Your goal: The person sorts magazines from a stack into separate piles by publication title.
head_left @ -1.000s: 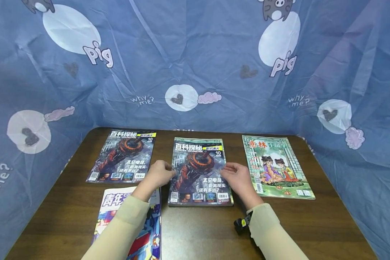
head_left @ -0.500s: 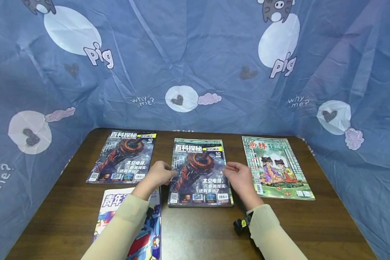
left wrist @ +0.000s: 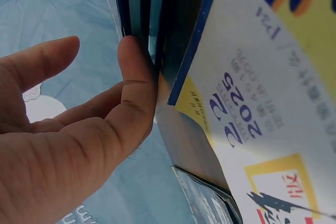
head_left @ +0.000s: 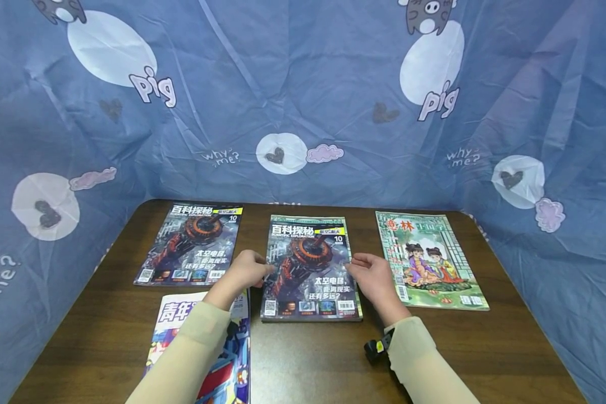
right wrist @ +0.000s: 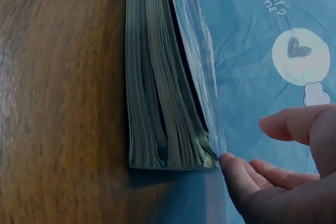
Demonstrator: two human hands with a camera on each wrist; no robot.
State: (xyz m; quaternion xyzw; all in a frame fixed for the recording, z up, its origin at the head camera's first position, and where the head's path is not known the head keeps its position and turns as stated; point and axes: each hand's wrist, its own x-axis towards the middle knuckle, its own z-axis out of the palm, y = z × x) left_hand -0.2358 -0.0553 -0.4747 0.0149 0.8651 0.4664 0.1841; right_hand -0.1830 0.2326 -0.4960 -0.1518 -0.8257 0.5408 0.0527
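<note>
A stack of magazines (head_left: 308, 269) lies mid-table in the head view, a dark Scientific Exploration issue on top and a green cover edge showing behind it. My left hand (head_left: 248, 269) is at the stack's left side. The left wrist view shows one fingertip (left wrist: 134, 51) against the stack's edge and another digit held apart from it. On the opposite side, my right hand (head_left: 373, 276) has its fingertips at the right edge. From the right wrist, layered page edges (right wrist: 163, 103) are visible, with a fingertip (right wrist: 228, 161) at the corner and another digit standing off.
Another Scientific Exploration magazine (head_left: 189, 244) lies back left. A colourful magazine (head_left: 232, 359) is front left, partly under the left sleeve in view. To the right rests a green magazine (head_left: 431, 261) with two drawn figures. A blue printed cloth (head_left: 288, 84) hangs behind the table (head_left: 308, 365).
My left fingers shift very slightly right along the stack's side, and the right hand moves a touch right. The magazines stay in place.
</note>
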